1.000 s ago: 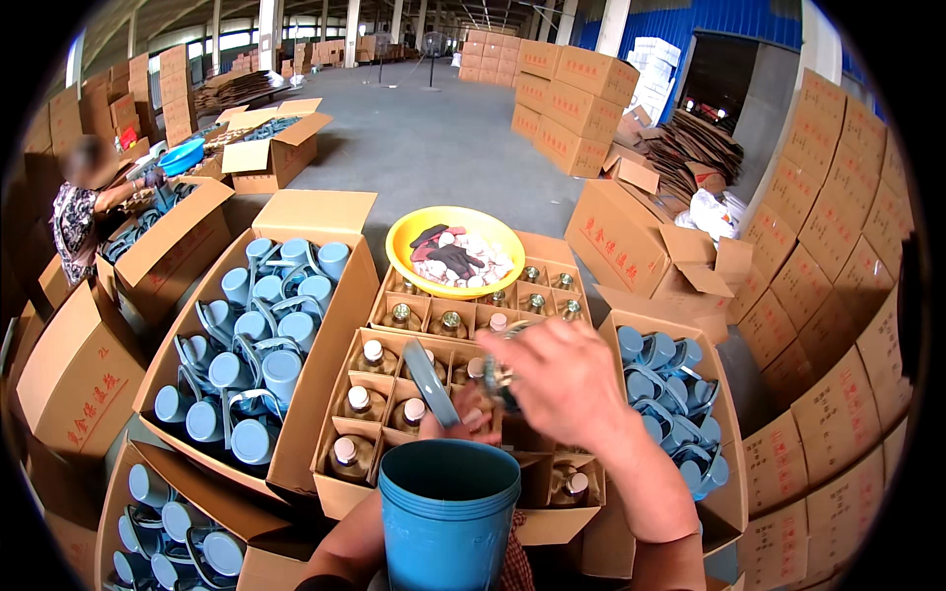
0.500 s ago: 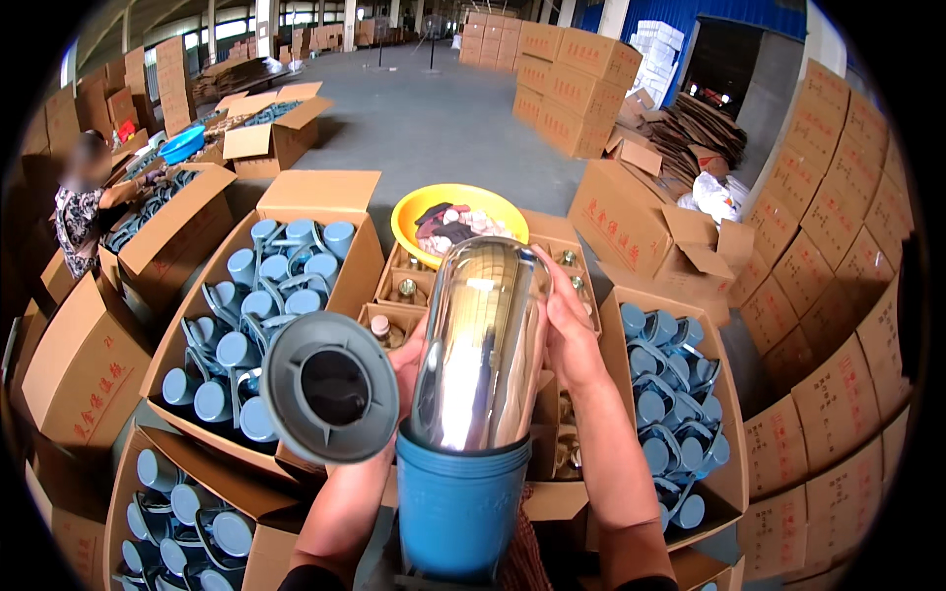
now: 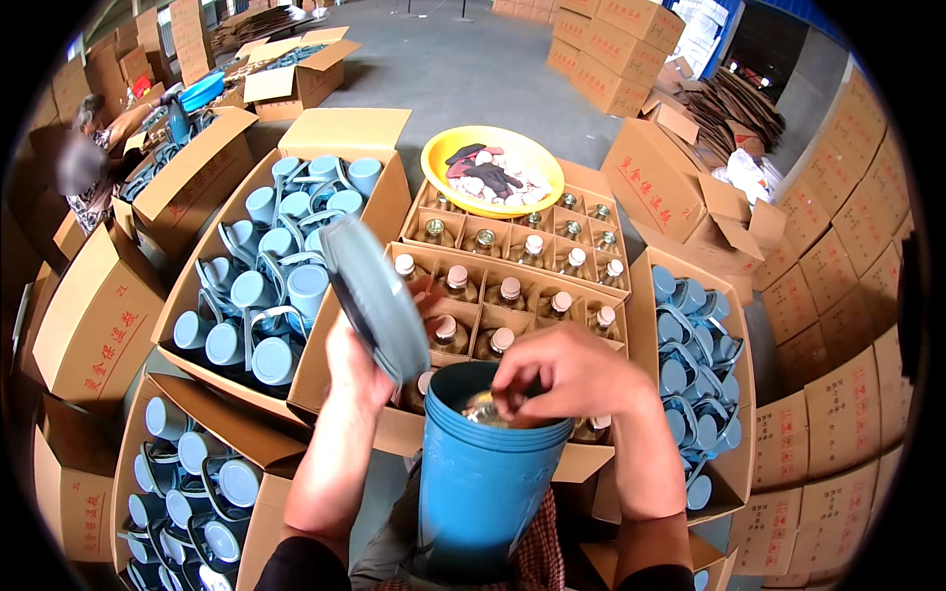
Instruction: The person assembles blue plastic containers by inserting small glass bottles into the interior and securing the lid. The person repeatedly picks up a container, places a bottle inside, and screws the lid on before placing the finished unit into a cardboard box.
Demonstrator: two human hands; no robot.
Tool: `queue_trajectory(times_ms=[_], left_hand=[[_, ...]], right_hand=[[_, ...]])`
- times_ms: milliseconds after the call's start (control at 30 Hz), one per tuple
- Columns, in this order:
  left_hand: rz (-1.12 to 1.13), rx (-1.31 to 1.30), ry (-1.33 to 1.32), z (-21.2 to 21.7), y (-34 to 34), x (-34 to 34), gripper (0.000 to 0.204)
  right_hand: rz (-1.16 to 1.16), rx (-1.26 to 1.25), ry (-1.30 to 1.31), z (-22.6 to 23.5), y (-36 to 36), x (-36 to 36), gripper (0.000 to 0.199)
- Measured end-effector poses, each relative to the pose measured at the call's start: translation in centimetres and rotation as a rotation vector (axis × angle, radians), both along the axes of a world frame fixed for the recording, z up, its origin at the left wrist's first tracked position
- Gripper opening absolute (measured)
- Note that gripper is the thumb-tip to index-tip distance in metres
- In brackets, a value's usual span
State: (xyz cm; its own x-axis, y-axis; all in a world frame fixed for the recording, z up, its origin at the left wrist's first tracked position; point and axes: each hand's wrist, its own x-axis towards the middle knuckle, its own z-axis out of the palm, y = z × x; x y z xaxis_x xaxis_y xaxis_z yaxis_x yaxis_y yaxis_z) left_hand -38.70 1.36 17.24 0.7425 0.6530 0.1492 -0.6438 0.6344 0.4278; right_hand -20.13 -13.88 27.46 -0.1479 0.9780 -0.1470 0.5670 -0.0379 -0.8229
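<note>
My left hand [image 3: 357, 366] grips a grey-blue plastic ring-shaped collar [image 3: 372, 291], tilted on edge left of the casing. A blue ribbed thermos casing [image 3: 483, 502] stands upright in front of my body with its mouth up. Down inside its mouth shows the shiny end of a silvered glass liner [image 3: 483, 410]. Over the opening is my right hand [image 3: 581, 372], its fingers bent and closed on the liner's end; the fingertips are partly hidden.
Beyond the casing, a divided carton [image 3: 473, 268] holds several glass liners, many with pale caps. A yellow basin [image 3: 439, 177] with dark cloth and small pale pieces rests on it. Cartons of blue thermos parts [image 3: 251, 289] flank both sides. A person [image 3: 89, 163] works at far left.
The silvered liner has gone down into the blue casing. My right hand has moved from its side to its top end. The collar in my left hand has turned edge-on.
</note>
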Motion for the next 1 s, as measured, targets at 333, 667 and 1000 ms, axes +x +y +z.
queue_trajectory(times_ms=[333,667,1000], left_hand=[[0.897,0.678,0.294,-0.1,-2.2,0.1,0.026],[0.341,1.219,0.071,3.2,-2.9,0.3,0.056],[0.311,1.715,0.242,8.6,-3.1,-1.4,0.062]], right_hand=[[-0.523,0.38,0.75,-6.4,0.1,2.5,0.03],[-0.439,0.845,1.023,-10.2,-0.5,-2.9,0.048],[-0.624,0.913,0.498,-7.0,-3.3,-4.1,0.076]])
